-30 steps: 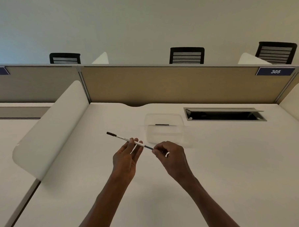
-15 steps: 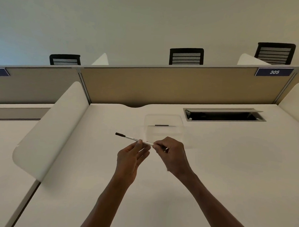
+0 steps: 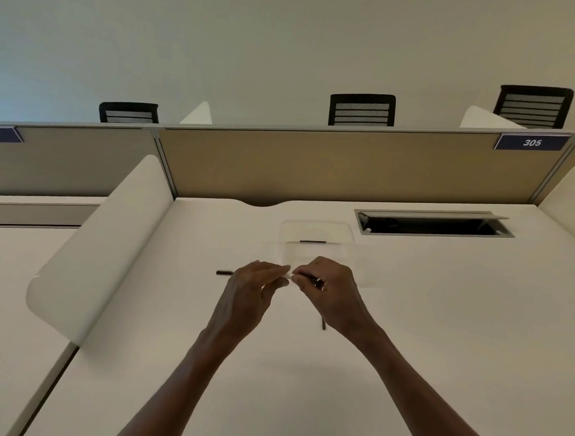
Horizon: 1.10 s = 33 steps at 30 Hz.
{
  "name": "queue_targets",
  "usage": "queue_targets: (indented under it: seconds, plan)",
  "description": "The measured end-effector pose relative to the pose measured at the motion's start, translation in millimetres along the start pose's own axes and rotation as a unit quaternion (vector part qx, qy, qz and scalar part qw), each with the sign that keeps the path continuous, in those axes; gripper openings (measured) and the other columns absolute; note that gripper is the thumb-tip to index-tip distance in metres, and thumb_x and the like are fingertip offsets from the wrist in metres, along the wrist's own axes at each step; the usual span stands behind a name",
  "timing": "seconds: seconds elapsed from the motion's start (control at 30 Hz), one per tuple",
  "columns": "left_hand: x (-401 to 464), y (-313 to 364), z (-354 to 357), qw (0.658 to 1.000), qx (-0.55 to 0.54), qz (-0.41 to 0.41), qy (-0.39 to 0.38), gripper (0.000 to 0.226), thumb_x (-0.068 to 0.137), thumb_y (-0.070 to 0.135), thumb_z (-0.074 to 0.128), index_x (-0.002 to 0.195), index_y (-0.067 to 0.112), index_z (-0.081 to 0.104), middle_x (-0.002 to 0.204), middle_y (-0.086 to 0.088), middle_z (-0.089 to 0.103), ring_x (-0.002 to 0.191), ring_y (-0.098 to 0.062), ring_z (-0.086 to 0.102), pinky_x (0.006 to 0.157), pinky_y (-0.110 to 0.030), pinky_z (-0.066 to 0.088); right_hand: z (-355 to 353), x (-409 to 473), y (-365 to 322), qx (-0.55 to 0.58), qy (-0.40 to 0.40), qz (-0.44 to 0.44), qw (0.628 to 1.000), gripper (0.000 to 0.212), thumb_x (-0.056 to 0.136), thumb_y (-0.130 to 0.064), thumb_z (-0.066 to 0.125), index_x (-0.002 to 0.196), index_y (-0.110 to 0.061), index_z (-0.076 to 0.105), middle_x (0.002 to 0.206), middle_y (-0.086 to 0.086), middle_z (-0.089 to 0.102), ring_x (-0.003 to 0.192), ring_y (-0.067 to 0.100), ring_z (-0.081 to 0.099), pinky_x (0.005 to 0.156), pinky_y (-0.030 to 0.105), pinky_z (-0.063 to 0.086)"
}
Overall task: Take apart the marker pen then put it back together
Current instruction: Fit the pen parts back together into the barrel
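Both of my hands hold a thin marker pen level above the white desk. My left hand pinches the white barrel from above, and the pen's black end sticks out to its left. My right hand pinches the pen's dark right end, fingertips almost touching those of the left. A short dark piece shows below my right hand; I cannot tell whether it is held or lying on the desk.
A clear plastic container stands just behind my hands with a small dark piece in it. An open cable slot lies at the back right. White dividers flank the desk, and a beige partition closes the back.
My hands have come together, so the dark section between them is now covered. The left hand has turned over onto the barrel, and the pen has shifted to the right.
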<state>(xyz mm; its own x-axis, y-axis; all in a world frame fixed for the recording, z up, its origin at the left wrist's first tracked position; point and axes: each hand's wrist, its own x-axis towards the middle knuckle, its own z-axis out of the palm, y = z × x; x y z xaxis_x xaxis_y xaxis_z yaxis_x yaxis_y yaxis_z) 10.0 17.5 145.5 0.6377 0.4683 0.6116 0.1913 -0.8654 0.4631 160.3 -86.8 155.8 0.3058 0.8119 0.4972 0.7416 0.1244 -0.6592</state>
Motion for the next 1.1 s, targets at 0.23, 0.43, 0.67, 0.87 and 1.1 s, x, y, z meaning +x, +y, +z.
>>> queue_targets:
  seconds: [0.23, 0.43, 0.67, 0.87, 1.1]
  plan:
    - [-7, 0, 12, 0.993, -0.104, -0.054, 0.02, 0.025, 0.086, 0.012, 0.072, 0.111, 0.015, 0.075, 0.087, 0.003, 0.077, 0.076, -0.005, 0.07, 0.067, -0.025, 0.056, -5, 6, -1, 0.135, 0.001, 0.124, 0.983, 0.008, 0.082, -0.016, 0.075, 0.088, -0.022, 0.074, 0.079, -0.01, 0.071, 0.072, 0.005, 0.065, 0.062, 0.018, 0.054]
    - [-9, 11, 19, 0.944, -0.251, -0.211, 0.028, 0.03, 0.088, 0.009, 0.072, 0.102, 0.035, 0.076, 0.079, 0.002, 0.076, 0.067, -0.011, 0.064, 0.062, -0.029, 0.055, -4, 10, -8, 0.23, 0.063, 0.169, 0.956, 0.025, 0.079, -0.007, 0.077, 0.099, -0.016, 0.067, 0.079, 0.0, 0.072, 0.068, 0.007, 0.067, 0.057, 0.018, 0.053]
    - [-5, 17, 17, 0.895, -0.338, -0.293, 0.011, 0.025, 0.095, 0.008, 0.062, 0.111, 0.022, 0.075, 0.085, 0.002, 0.078, 0.07, -0.006, 0.065, 0.072, -0.022, 0.053, 0, 14, -14, 0.254, 0.084, 0.165, 0.949, 0.012, 0.09, -0.01, 0.066, 0.101, -0.012, 0.071, 0.085, 0.004, 0.075, 0.071, 0.017, 0.069, 0.059, 0.023, 0.056]
    - [-2, 16, 15, 0.89, -0.348, -0.294, 0.011, 0.028, 0.096, 0.019, 0.063, 0.103, 0.043, 0.075, 0.091, 0.004, 0.079, 0.087, -0.023, 0.069, 0.085, -0.033, 0.056, -2, 19, -16, 0.21, 0.061, 0.156, 0.963, 0.012, 0.089, -0.013, 0.068, 0.099, -0.015, 0.076, 0.09, -0.006, 0.074, 0.076, 0.007, 0.067, 0.059, 0.018, 0.054]
    - [-2, 14, 18, 0.881, -0.359, -0.308, 0.003, 0.023, 0.095, 0.029, 0.063, 0.109, 0.044, 0.073, 0.098, 0.005, 0.078, 0.096, -0.025, 0.069, 0.095, -0.043, 0.054, -6, 20, -15, 0.216, 0.009, 0.146, 0.965, 0.03, 0.084, -0.008, 0.074, 0.113, -0.009, 0.07, 0.091, 0.0, 0.075, 0.076, 0.004, 0.068, 0.065, 0.017, 0.055]
